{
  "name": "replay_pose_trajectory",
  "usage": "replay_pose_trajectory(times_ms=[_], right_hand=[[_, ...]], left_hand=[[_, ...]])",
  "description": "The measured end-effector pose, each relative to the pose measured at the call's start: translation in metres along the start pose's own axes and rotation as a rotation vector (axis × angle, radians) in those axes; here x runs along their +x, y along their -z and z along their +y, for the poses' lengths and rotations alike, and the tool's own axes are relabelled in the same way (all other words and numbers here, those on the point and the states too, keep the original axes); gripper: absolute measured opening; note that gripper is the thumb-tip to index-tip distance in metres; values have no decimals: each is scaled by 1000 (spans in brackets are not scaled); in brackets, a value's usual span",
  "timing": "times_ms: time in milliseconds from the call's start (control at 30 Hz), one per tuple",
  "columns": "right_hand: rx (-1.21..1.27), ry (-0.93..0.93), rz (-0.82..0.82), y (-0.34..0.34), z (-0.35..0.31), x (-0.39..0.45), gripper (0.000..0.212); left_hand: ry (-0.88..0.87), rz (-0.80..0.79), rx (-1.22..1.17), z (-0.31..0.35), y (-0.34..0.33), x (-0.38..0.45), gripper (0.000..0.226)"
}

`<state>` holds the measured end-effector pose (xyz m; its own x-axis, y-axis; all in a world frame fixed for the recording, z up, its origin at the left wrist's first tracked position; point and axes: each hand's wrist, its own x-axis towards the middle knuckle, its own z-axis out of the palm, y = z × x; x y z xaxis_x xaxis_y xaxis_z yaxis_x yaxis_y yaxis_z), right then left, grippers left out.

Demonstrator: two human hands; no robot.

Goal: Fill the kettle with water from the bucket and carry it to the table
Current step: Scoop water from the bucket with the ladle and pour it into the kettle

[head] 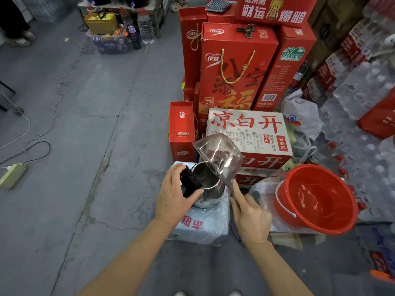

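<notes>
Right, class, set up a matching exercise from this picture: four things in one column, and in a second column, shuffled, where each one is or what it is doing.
Things:
1. kettle
2. clear scoop
3. red bucket
4. power strip

Places or states:
A. on the bare floor far left, cables plugged in
B. tilted over the kettle's open mouth, handle in the right hand
C. lid open, steadied by the left hand
D. right of the kettle, holding water

Pairs: 1-C, 2-B, 3-D, 4-A
</notes>
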<state>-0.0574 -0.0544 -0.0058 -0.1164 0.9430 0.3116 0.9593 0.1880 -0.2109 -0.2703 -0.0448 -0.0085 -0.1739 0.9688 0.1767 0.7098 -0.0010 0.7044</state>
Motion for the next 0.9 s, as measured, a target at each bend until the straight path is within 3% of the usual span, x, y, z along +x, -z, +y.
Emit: replay_pose_trajectory(times_ms=[100, 200, 400, 500, 567, 633, 700, 800, 900], right_hand=[[-132, 73, -9, -1, -2, 2, 69], [-136, 108, -11, 2, -6, 2, 77], [20, 56, -64, -1, -6, 0, 61], [311, -207, -145, 8, -6, -3, 48], [781, -498, -208, 20, -2, -2, 44], [1223, -813, -118, 35, 10, -4, 42], [1356, -1000, 53, 51, 34, -11, 48], [1008, -999, 192, 71, 90, -39, 52], [469, -962, 60, 84, 159, -62, 56]], left_hand=[[-1, 1, 5, 1, 1, -1, 76], [-4, 2, 34, 2, 2, -3, 77], [-34, -18, 113, 1, 5, -4, 73], [-47, -39, 138, 1, 7, -3, 70], [-52, -57, 150, 2, 9, -1, 69], [-48, -70, 143, 5, 10, -1, 68], [-28, -80, 123, 5, 11, -1, 67], [2, -80, 114, 1, 10, -2, 68], [76, -59, 74, 5, 3, -5, 68]])
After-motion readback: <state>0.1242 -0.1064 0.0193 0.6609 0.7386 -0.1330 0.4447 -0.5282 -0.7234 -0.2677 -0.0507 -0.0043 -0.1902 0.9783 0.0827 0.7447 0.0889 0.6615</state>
